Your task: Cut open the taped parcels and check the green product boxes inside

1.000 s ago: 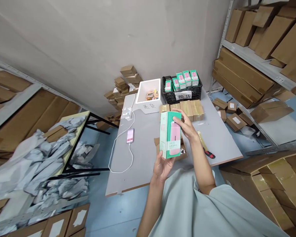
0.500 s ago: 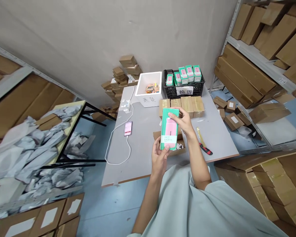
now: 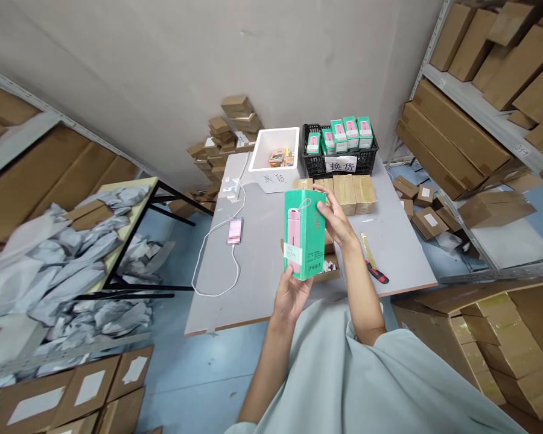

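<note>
Both hands hold a green box (image 3: 314,241) with a pink bottle pictured on it, upright above the table's near side. My left hand (image 3: 290,295) grips its bottom, thumb on the front edge. At the upper right edge, my right hand (image 3: 337,223) is closed on the box, thumb on the printed side. Behind and below it is an opened cardboard carton (image 3: 332,274), mostly hidden, with something white and crumpled inside. To the right of my right forearm lies a black and red utility knife (image 3: 377,272), beside a strip of yellowish tape (image 3: 365,246).
On the grey table (image 3: 262,265), a black crate (image 3: 317,164) holds several similar green boxes, next to a white foam box (image 3: 271,181) with small packages. Several taped cartons (image 3: 344,193) stand before the crate. A phone (image 3: 235,231) lies left with a white cable (image 3: 199,265). Shelves of cartons (image 3: 457,138) flank the table.
The green box has been turned in my hands, so a printed side panel now shows beside the bottle picture. My left hand has shifted to under its bottom.
</note>
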The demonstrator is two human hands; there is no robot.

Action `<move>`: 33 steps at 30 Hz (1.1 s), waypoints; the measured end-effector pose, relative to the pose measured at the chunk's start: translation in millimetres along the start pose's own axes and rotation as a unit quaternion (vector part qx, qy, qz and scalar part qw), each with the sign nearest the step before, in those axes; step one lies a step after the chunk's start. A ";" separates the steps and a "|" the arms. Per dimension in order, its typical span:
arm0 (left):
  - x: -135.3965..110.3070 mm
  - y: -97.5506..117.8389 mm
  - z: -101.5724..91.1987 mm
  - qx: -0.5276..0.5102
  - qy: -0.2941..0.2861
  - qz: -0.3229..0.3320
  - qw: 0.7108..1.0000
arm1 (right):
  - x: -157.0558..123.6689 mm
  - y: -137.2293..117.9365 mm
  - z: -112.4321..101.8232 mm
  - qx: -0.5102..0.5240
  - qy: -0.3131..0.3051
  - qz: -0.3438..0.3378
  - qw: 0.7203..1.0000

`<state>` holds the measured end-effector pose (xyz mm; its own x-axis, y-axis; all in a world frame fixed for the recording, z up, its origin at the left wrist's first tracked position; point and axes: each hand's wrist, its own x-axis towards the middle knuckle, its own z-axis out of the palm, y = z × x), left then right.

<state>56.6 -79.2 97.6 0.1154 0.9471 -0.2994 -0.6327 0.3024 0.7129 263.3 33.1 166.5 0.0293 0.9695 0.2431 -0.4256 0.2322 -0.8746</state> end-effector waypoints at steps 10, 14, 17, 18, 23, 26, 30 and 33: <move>-2.5 2.8 23.9 0.058 -0.042 0.024 0.997 | 7.1 1.4 -0.4 -0.052 0.094 -0.027 0.994; -0.3 -1.6 29.8 0.117 0.006 0.094 0.989 | 8.0 1.7 -0.6 -0.090 0.105 -0.048 0.989; 2.7 -5.3 33.6 0.134 0.027 0.117 0.984 | 7.0 1.2 1.3 -0.091 0.107 -0.056 0.989; 3.4 -6.0 34.6 0.134 0.029 0.119 0.983 | 6.5 0.8 1.9 -0.086 0.108 -0.058 0.989; 4.9 -5.3 31.6 0.124 0.027 0.114 0.985 | 5.6 -2.9 0.7 -0.083 0.103 -0.056 0.990; 7.7 -4.2 21.0 0.088 0.001 0.066 0.994 | 5.8 -5.5 -5.7 -0.086 0.085 -0.043 0.992; 13.6 -3.1 0.4 0.010 -0.030 -0.045 0.998 | 4.8 -7.7 -16.9 -0.055 0.062 -0.017 0.996; 15.7 -2.4 -9.9 -0.051 -0.045 -0.108 0.992 | 3.2 -8.0 -20.4 -0.053 0.049 -0.011 0.997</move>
<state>52.4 -66.1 84.9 0.3211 0.8684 -0.3779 -0.6589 0.4915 0.5694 285.3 35.9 165.7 0.1280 0.9661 0.2241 -0.3259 0.2544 -0.9105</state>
